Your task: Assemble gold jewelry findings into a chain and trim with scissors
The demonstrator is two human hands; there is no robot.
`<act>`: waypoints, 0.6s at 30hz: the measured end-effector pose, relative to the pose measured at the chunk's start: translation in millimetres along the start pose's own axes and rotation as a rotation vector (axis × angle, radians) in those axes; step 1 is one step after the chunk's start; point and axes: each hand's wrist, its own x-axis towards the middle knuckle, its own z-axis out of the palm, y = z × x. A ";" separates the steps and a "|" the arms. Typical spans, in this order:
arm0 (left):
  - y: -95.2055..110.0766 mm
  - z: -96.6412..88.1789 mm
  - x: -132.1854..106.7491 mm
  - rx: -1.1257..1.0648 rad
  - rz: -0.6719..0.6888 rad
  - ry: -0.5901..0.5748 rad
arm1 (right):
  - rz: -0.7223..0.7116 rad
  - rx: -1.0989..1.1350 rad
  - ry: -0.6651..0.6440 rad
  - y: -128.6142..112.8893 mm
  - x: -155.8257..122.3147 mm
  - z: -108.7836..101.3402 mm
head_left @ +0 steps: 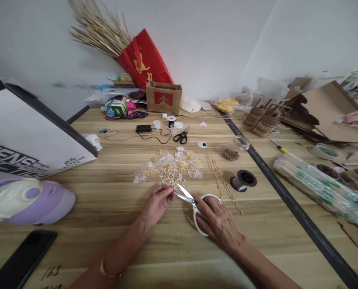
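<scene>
My right hand (216,218) grips a pair of white-handled scissors (200,204), whose blades are spread apart and point left. The blade tips come close to the fingertips of my left hand (160,200). That hand is closed in a pinch; whatever lies between thumb and finger is too small to make out. Just beyond both hands is a pile of gold and clear beads (169,170), partly in small plastic bags. Gold chains (219,176) lie to the right of the pile. A spool of thin wire (242,180) stands beside them.
Black scissors (181,135), a black adapter (143,128) and a cup of mixed beads (231,154) are farther back. A purple-white appliance (31,200) and a phone (22,259) are at left. Bundled sticks (314,184) and small baskets (261,118) are at right.
</scene>
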 end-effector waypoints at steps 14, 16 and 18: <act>-2.8 -0.5 0.1 0.006 0.002 -0.001 | 0.004 -0.014 0.016 -2.3 0.6 -0.6; -3.9 -1.3 0.0 0.005 0.005 -0.006 | 0.006 -0.020 0.017 -2.4 0.5 -0.6; -5.3 -1.9 -0.3 0.003 0.009 -0.015 | 0.010 -0.028 0.008 -2.5 0.6 -0.7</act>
